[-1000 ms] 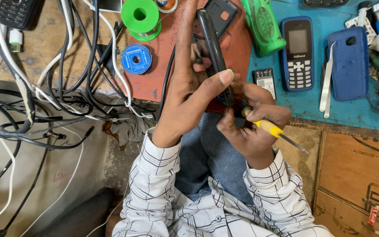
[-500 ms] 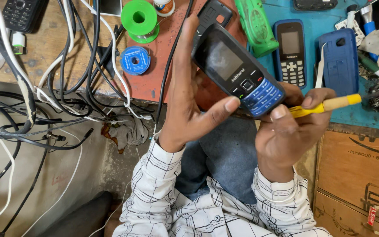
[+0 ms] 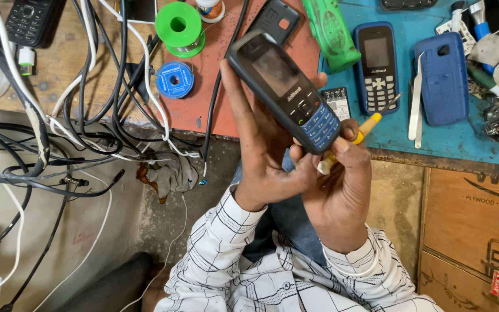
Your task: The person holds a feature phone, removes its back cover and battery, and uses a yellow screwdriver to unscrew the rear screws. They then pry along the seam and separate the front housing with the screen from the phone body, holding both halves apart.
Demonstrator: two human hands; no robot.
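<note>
Head view, looking down over a cluttered repair surface (image 3: 244, 86). Left hand (image 3: 264, 153) is raised above the lap, fingers closed around a dark keypad phone (image 3: 284, 89) with blue keys; the phone is held tilted, screen end up and to the left, keypad end down and to the right, its face toward the camera. Right hand (image 3: 339, 185) is just below and right of the phone, thumb resting at the phone's lower end; the same hand is closed around a yellow-handled screwdriver (image 3: 368, 124), whose thin metal shaft points up and to the right, away from the phone. The two hands touch each other at the phone's lower end. On the surface behind: a green solder spool (image 3: 179, 26) and a small blue spool (image 3: 175, 80) on the red mat area, a blue keypad phone (image 3: 376, 66) lying face up on the blue mat, a blue phone back cover (image 3: 444, 78) beside it, a green plastic case (image 3: 331, 32) and a black phone (image 3: 27, 20) at top left. Tangle of black and white cables (image 3: 88, 115) hangs over the left edge. Cardboard boxes (image 3: 475, 231) at lower right.
</note>
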